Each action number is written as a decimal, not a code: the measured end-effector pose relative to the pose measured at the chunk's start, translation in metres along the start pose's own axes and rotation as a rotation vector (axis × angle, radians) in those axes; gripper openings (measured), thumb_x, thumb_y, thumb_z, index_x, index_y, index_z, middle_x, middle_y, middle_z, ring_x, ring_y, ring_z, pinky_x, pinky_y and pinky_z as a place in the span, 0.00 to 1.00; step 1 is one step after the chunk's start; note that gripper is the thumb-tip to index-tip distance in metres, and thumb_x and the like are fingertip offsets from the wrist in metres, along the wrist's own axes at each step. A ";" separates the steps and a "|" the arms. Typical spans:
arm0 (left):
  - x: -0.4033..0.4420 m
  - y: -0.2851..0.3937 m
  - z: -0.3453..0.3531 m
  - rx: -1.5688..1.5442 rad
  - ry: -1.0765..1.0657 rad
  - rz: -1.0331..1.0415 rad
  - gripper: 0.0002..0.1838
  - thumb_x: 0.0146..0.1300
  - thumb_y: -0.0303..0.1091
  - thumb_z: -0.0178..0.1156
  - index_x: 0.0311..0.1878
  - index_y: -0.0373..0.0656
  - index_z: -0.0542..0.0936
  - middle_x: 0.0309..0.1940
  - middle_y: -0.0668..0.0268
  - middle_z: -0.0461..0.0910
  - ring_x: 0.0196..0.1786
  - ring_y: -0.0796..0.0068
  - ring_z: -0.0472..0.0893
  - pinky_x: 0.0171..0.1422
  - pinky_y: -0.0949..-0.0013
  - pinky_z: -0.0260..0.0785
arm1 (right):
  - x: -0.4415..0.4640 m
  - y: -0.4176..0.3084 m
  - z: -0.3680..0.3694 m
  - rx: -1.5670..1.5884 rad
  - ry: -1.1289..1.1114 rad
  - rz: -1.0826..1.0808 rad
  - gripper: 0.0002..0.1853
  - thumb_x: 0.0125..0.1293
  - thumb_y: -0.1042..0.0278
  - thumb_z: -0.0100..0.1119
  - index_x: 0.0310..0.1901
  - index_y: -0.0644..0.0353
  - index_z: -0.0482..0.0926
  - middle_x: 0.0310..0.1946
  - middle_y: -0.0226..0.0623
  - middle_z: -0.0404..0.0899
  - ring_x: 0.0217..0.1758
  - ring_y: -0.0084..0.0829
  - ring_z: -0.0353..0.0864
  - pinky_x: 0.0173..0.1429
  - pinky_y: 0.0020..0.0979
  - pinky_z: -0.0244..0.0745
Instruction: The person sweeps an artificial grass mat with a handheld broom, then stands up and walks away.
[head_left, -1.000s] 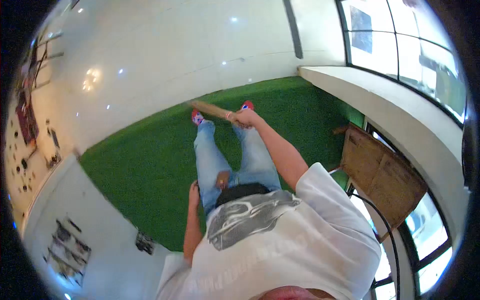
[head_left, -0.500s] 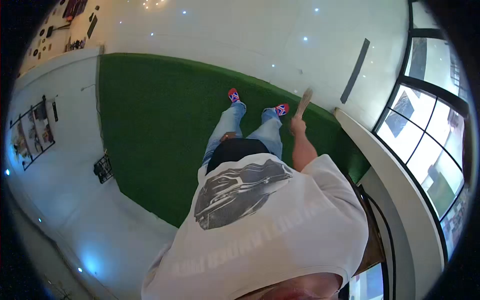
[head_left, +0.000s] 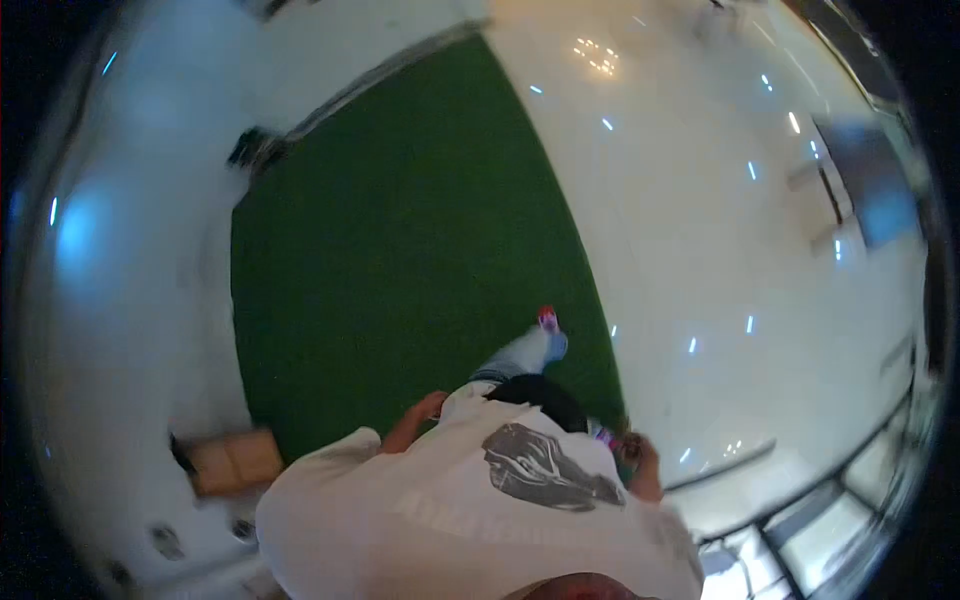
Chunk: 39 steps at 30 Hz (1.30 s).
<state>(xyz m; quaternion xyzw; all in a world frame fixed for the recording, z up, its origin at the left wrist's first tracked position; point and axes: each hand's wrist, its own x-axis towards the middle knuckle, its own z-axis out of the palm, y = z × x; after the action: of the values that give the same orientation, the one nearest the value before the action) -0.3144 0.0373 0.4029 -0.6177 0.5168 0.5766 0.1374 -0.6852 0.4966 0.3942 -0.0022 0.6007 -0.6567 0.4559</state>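
Observation:
My right hand [head_left: 640,455] is low on the right beside my hip, its fingers closed. Only a small brownish bit of the brush shows at the fingers; the rest of it is hidden or blurred. My left hand [head_left: 430,405] hangs beside my left hip over the green turf, smeared by motion, and its fingers do not show clearly. Nothing can be made out in it. One foot in a red and blue patterned sock [head_left: 547,319] is stretched forward on the green turf [head_left: 400,220]. The other foot is partly seen near my right hand.
A shiny pale floor [head_left: 690,250] borders the turf on the right. To the lower left stands a brown box [head_left: 235,462]. A dark crate-like object [head_left: 255,148] sits at the turf's far left corner. Dark window frames [head_left: 780,550] are at lower right, and a dark panel [head_left: 868,180] is upper right.
My view has turned leftward, and my body has moved on the turf with one foot forward. My right hand with the brush has come back near my hip; my left hand now hangs out to the side.

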 end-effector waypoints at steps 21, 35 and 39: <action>0.246 0.155 -0.182 -0.892 0.236 -0.049 0.23 0.60 0.44 0.57 0.54 0.42 0.75 0.50 0.61 0.78 0.51 0.66 0.77 0.51 0.64 0.69 | 0.582 -0.239 0.588 -1.054 -0.565 0.490 0.10 0.61 0.60 0.54 0.33 0.58 0.77 0.25 0.36 0.77 0.24 0.29 0.73 0.32 0.32 0.70; 0.283 0.197 -0.283 -1.441 0.510 -0.396 0.21 0.64 0.43 0.50 0.57 0.44 0.74 0.53 0.61 0.75 0.54 0.63 0.74 0.57 0.61 0.65 | 0.781 -0.253 1.083 -1.479 -0.959 0.329 0.12 0.62 0.58 0.51 0.33 0.58 0.77 0.24 0.35 0.75 0.22 0.28 0.71 0.30 0.31 0.67; 0.338 0.199 -0.396 -1.401 0.540 -0.402 0.21 0.65 0.42 0.48 0.58 0.44 0.73 0.54 0.60 0.75 0.55 0.63 0.74 0.59 0.60 0.64 | 0.822 -0.257 1.207 -1.511 -0.954 0.285 0.12 0.63 0.58 0.51 0.33 0.58 0.76 0.23 0.34 0.74 0.22 0.28 0.70 0.29 0.31 0.67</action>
<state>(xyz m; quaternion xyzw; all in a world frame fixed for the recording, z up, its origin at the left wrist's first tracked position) -0.3141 -0.5136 0.3164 -0.7614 -0.0746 0.5624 -0.3136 -0.6538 -0.9832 0.4857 -0.4985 0.6136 0.0461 0.6107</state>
